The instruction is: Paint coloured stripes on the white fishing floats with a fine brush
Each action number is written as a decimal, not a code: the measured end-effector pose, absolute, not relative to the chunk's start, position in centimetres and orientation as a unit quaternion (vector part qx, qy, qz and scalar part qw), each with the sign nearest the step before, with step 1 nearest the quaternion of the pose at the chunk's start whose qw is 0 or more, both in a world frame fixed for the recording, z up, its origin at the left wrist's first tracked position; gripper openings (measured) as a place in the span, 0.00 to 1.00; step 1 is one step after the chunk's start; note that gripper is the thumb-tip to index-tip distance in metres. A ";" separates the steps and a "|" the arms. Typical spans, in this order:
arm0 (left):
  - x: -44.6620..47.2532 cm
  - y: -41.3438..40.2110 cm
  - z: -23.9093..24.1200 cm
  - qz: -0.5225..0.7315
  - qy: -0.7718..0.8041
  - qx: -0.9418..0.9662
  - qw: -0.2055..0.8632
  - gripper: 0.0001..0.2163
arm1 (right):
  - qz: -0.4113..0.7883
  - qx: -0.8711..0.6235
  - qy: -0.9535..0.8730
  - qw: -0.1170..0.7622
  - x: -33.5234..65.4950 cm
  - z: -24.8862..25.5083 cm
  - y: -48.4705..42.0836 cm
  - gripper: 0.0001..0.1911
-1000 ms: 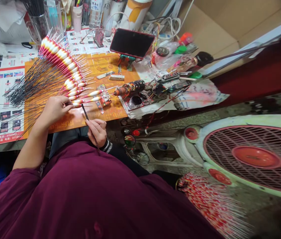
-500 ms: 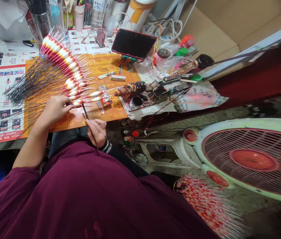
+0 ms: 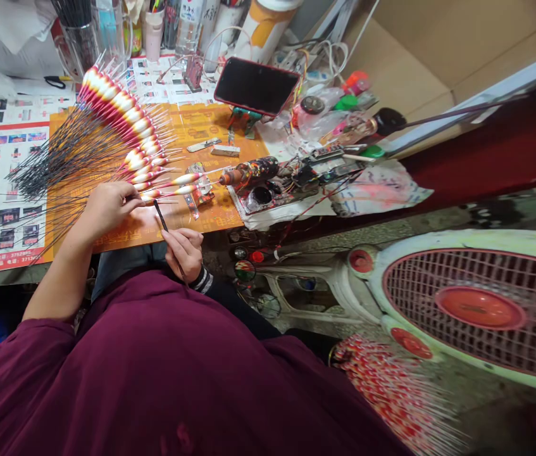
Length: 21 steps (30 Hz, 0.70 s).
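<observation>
My left hand (image 3: 114, 204) pinches a slim red, white and yellow fishing float (image 3: 149, 196) between thumb and fingers, just above the orange board. In my right hand (image 3: 183, 252) is a thin dark paintbrush (image 3: 160, 216), held like a pen, with its tip at or very near the float's right end. Whether the tip touches cannot be made out. Behind my left hand, a fan of similar floats (image 3: 123, 104) lies with dark stems pointing left. Another float (image 3: 185, 180) lies to the right, its thin tip reaching toward an orange-nosed motor tool (image 3: 232, 175).
A phone (image 3: 257, 85) stands propped on the orange board (image 3: 192, 120). Jars, bottles and a mug (image 3: 78, 47) line the back. Wires and a paint-stained cloth (image 3: 384, 190) lie right. A fan (image 3: 481, 304) stands on the floor, near a bundle of red-and-white floats (image 3: 391, 386).
The brush tip has shifted slightly left and down along the float. My left hand keeps its pinch in nearly the same place. The view has moved a little.
</observation>
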<state>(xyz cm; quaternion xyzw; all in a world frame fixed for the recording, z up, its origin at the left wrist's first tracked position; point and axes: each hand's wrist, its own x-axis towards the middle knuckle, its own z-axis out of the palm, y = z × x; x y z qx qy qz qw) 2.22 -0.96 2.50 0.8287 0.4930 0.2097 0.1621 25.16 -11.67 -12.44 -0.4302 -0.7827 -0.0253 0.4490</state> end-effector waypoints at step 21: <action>-4.1 -1.3 4.3 0.125 0.614 0.779 0.018 0.15 | 0.010 -0.400 -0.776 0.488 25.4 -13.0 -11.1 0.21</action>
